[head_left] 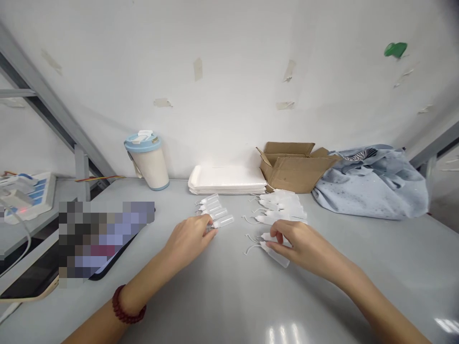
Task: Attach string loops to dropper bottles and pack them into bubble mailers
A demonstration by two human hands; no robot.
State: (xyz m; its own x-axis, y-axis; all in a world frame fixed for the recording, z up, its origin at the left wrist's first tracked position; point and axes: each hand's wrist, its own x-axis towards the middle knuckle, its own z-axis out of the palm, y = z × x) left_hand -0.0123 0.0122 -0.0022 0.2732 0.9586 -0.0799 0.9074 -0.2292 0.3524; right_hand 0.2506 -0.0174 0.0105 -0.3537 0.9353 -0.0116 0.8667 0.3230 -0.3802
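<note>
My left hand (190,241), with a dark red beaded bracelet, is closed, its thumb and fingertips at the capped end of a small clear bottle (225,220). Several similar small bottles (211,207) lie in a row just behind it, their thin tips pointing left. On the right, my right hand (296,243) pinches a translucent squeeze bottle (278,255) with a white cap and a thin strap. Another squeeze bottle (266,236) lies beside it, partly hidden by the fingers. Several more squeeze bottles (283,205) lie grouped beyond this hand.
White padded envelopes (229,179) are stacked by the wall, next to an open cardboard box (297,172). A light blue cloth bag (373,186) lies at right. A lidded cup (148,162), a blurred-out phone (114,243) and a power strip (32,196) are at left.
</note>
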